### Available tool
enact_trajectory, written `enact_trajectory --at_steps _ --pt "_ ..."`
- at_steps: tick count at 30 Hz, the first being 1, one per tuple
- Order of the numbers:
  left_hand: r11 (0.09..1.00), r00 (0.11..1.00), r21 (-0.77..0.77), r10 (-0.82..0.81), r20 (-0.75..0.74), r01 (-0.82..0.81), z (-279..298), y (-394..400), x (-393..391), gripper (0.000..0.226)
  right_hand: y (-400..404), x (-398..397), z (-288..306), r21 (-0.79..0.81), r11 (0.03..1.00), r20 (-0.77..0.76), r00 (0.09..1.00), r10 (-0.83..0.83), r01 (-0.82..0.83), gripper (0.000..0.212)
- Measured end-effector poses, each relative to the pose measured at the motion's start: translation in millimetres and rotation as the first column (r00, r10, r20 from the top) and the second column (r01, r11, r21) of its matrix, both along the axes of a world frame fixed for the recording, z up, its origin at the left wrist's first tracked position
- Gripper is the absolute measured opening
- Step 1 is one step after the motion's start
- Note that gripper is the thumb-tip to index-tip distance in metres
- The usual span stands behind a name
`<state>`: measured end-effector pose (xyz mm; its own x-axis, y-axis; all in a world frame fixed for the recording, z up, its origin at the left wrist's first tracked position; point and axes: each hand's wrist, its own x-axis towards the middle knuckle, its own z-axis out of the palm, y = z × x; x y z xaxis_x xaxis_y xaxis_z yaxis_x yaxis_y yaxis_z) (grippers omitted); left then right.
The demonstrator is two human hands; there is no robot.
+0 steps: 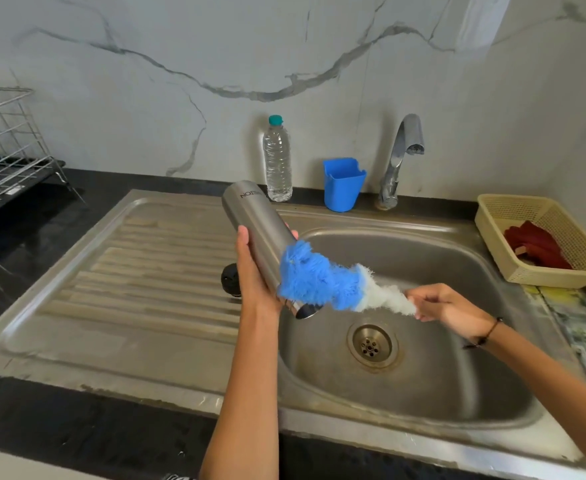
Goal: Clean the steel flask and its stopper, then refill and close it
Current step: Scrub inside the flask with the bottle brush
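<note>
Steel flask (pixel 255 233), held tilted over the seam between the ribbed drainboard (pixel 139 271) and the basin of the sink (pixel 440 386), base raised toward the back wall and mouth lowered toward the near edge of the basin. The left hand (pixel 255 275) wraps the lower body of the flask, fingers curled round it. A fluffy blue-and-white bottle brush (pixel 326 282) lies across the flask's neck, outside the mouth; the right hand (pixel 454 306) pinches its white end over the basin. The black stopper (pixel 230 278) rests on the drainboard just behind the left hand, apart from the flask.

Step in hand, by judgement: cleaning of the flask with the brush, either the outer neck or the moment at entry or exit of the bore; the frame does not settle which. The tap (pixel 400 157) at the back edge shows no running water. The next move calls for steadying the flask and aligning the brush with the mouth, then rinsing. The stopper is not yet fitted. A clear water bottle (pixel 277 161) and a blue cup (pixel 342 183) stand at the back edge of the desk; a cream basket (pixel 492 216) sits at the right.
</note>
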<state>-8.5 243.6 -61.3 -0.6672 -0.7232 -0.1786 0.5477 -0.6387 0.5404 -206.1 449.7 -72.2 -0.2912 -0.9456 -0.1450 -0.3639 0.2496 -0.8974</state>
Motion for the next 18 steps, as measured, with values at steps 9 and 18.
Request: enact_trajectory --at_steps 9,18 --pt "0.997 0.963 -0.071 0.06 0.263 -0.043 4.3 2.8 -8.7 0.091 -38.9 5.2 74.7 -0.163 0.886 -0.303 0.833 -0.463 0.433 0.019" --pt "0.967 0.944 -0.254 0.078 0.321 0.006 11.9 24.6 -27.1 0.052 -105.7 20.9 163.3 0.105 0.917 -0.98 0.196 0.03 0.385 0.037"
